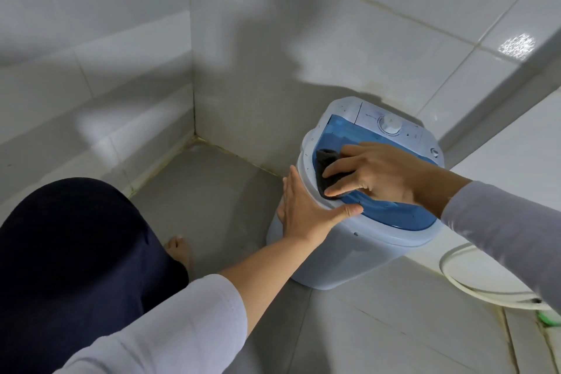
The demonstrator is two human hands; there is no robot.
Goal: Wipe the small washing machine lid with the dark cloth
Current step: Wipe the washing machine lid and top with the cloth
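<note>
A small pale-blue washing machine (358, 255) stands on the tiled floor against the wall. Its translucent blue lid (391, 212) faces up, with a white control panel and dial (390, 124) behind it. My right hand (376, 173) presses a dark cloth (326, 167) flat on the left part of the lid, fingers spread over the cloth. My left hand (306, 209) rests against the machine's left rim, palm on the side wall and thumb lying along the top edge.
White tiled walls meet in a corner (194, 136) to the left of the machine. A white hose (473, 285) loops on the floor at right, beside a green object (549, 317). My dark-trousered knee (79, 252) and bare foot (179, 249) are at left.
</note>
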